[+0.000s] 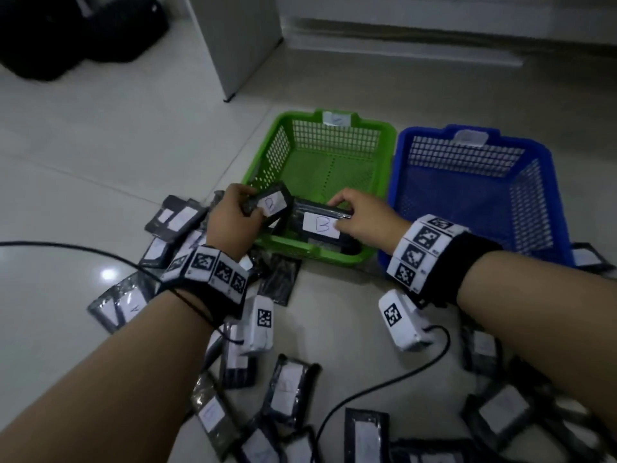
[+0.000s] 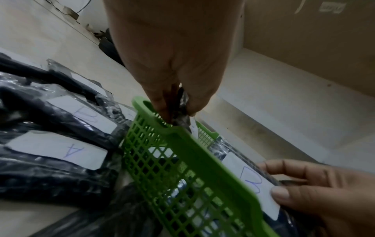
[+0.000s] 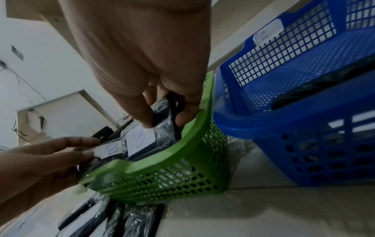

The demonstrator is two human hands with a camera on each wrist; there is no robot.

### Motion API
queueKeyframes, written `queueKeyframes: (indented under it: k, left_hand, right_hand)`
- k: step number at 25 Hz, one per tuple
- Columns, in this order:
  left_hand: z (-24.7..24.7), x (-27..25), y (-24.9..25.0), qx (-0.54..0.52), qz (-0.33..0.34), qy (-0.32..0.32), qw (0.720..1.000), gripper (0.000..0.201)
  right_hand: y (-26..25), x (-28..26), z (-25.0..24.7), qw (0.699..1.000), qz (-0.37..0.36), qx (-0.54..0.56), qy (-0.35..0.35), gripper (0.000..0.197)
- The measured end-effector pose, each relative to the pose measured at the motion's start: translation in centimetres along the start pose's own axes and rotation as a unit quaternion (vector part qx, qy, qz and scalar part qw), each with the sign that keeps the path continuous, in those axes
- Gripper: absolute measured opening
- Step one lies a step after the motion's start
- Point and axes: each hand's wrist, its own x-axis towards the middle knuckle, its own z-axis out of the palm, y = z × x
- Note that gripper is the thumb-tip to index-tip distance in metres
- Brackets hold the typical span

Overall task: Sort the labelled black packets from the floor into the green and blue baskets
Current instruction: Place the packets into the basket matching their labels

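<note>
The left hand (image 1: 230, 212) pinches a black packet (image 1: 272, 203) with a "B" label between thumb and curled fingers, just above the near-left corner of the green basket (image 1: 387, 152). The right hand (image 1: 359, 217) grips a second packet (image 1: 320, 225) — also marked "B" — with thumb on the label and fingers curled over its far edge; this packet is low inside the green basket, against its near wall. The far half of the green basket's floor is bare. The blue basket (image 1: 547, 155) stands touching the green basket's right side; the right wrist view shows a dark packet inside it, hidden in the head view. Many packets (image 1: 290, 389) lie on the floor (image 1: 83, 145) in front of the green basket and to its left — most labels are too blurred to read.
</note>
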Motion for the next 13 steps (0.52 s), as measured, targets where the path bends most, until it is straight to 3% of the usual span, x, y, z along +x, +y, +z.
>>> queueKeyframes:
  k: [3,7,10,13]
  left_hand:
    - [0.5,0.2,-1.2,0.079,0.03,-0.042,0.996,0.036]
    - [-0.5,-1.2,-1.8,0.07,0.064,-0.018,0.995,0.037]
    - [-2.1,-5.4,-3.6,0.02,0.054,0.01,0.998,0.025]
    - [-2.9,-11.3,-6.7,0.027,-0.036,0.012,0.999,0.02]
  right_hand:
    - [0.4,0.8,1.5,0.998,0.003,-0.063,-0.022,0.034]
    - [1.2,0.1,2.9,0.977,-0.023,-0.213,-0.015,0.042]
    - [0.3,-3.9,4.8,0.982,-0.141,-0.108,0.068,0.033]
    - [-1.0,-8.7,8.2,0.983,-0.185,-0.019,-0.008,0.024]
